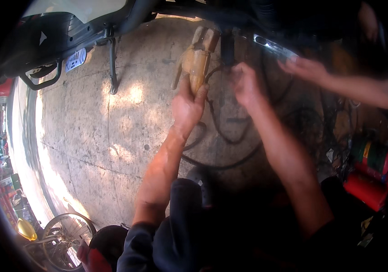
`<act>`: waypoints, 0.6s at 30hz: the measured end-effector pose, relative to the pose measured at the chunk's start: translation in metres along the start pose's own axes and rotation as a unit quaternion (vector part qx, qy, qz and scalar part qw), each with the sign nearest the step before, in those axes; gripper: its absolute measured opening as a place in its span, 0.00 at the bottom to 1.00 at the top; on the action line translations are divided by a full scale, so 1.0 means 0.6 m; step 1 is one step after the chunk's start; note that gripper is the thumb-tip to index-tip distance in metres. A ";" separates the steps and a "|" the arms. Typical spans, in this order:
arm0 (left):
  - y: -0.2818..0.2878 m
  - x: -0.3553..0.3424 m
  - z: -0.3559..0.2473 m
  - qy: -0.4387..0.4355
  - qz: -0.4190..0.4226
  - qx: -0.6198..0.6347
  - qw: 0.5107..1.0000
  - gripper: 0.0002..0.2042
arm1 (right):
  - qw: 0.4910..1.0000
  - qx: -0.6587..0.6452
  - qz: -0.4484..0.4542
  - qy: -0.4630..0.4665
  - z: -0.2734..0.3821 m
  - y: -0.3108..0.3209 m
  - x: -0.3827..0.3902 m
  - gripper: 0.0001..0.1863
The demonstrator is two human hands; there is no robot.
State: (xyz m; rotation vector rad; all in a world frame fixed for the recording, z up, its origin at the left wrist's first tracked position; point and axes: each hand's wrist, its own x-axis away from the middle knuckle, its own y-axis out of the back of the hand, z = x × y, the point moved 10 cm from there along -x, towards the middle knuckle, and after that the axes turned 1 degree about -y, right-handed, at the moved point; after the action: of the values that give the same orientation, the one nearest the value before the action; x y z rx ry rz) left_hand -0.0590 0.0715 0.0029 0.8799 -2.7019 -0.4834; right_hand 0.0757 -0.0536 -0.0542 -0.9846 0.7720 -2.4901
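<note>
My left hand (188,104) is wrapped round the handle of a worn, yellow-brown welding electrode holder (199,68). Its jaws point up and away from me, and its lever sticks out to the left. A dark cable (216,124) hangs near the holder and loops over the ground. To the right, my right hand (247,85) is raised beside a dark upright post (227,47). Its fingers look curled together but are blurred, and what they may hold cannot be made out. Another person's hand (305,68) reaches in from the right, touching a shiny metal piece (273,46).
A dark vehicle frame with a side stand (112,68) and a footrest loop (44,81) spans the far left. A bicycle wheel (69,240) stands at the lower left. Red and green cylindrical things (367,186) lie at the right. Stained concrete (85,131) lies below.
</note>
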 end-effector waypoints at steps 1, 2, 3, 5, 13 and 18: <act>-0.006 0.003 0.001 -0.001 0.000 -0.001 1.000 0.28 | 1.000 -0.001 0.002 0.000 -0.001 0.000 0.000 0.07; 0.005 0.011 -0.020 -0.071 -0.057 -0.062 0.994 0.27 | 1.000 -0.001 0.003 -0.001 -0.002 -0.001 -0.001 0.07; 0.014 0.023 -0.049 -0.140 -0.112 -0.121 0.976 0.26 | 1.000 -0.002 0.002 -0.002 -0.003 0.003 -0.001 0.07; 0.013 0.022 -0.071 -0.181 -0.121 -0.189 0.958 0.24 | 1.000 -0.005 -0.008 0.016 -0.002 0.010 -0.001 0.07; 0.025 0.018 -0.060 -0.132 -0.123 -0.145 0.973 0.20 | 1.000 0.007 0.013 0.004 -0.008 0.014 -0.017 0.06; -0.017 -0.003 0.011 0.139 0.051 0.265 0.953 0.19 | 1.000 0.005 0.011 0.006 -0.009 0.019 -0.020 0.06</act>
State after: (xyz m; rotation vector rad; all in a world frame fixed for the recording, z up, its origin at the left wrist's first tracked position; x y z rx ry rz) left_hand -0.0544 0.0661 -0.0072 0.8436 -2.6192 0.3847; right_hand 0.0816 -0.0548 -0.0703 -0.9542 0.7678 -2.4805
